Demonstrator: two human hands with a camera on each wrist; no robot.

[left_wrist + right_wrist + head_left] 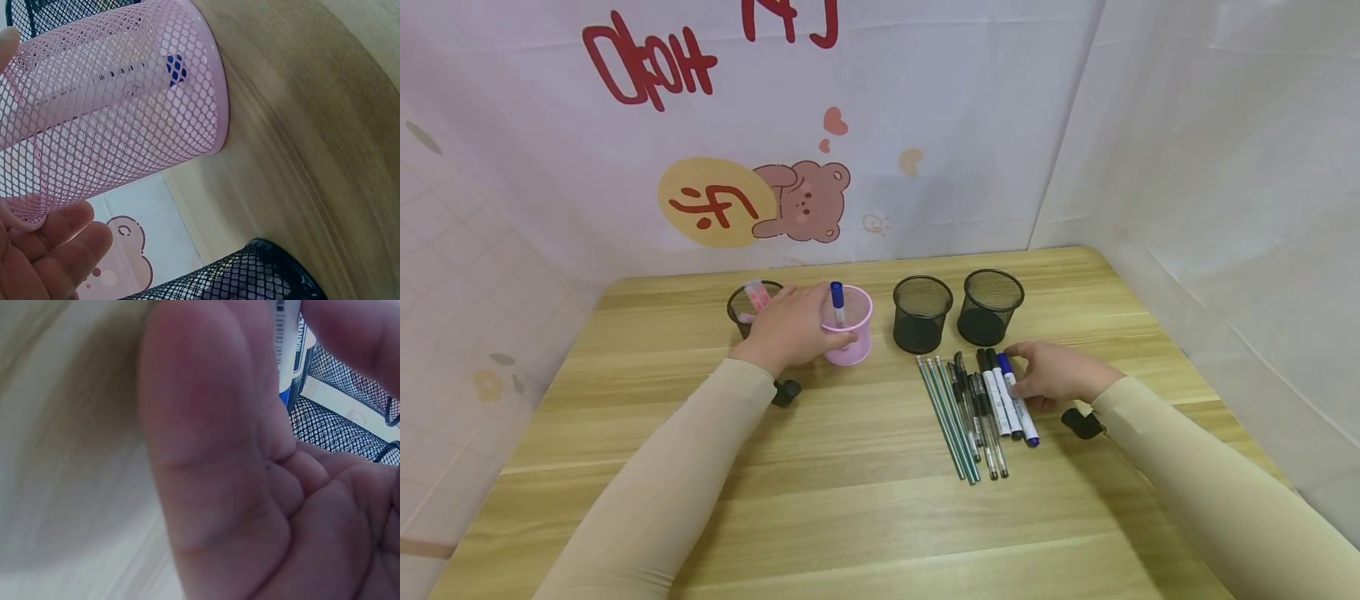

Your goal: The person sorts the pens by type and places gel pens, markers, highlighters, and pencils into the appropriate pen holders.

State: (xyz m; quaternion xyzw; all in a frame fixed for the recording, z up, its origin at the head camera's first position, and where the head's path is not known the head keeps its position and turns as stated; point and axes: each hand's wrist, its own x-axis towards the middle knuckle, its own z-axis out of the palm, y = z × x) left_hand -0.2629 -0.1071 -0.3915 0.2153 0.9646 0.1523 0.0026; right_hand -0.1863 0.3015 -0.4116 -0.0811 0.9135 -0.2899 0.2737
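Observation:
In the head view my left hand spans the pink mesh pen cup, thumb across its front and fingers at the far side. A blue-capped whiteboard marker stands inside that cup; its lower end shows through the mesh in the left wrist view. My right hand pinches another blue whiteboard marker, which lies on the table at the right end of a row. Close beside it lie two black-capped markers. In the right wrist view, fingers hide most of the held marker.
Two black mesh cups stand behind the row. Left of the pink cup, a black mesh cup holds pinkish items. Black gel pens and green pencils lie left of the markers. White fabric walls border the wooden table.

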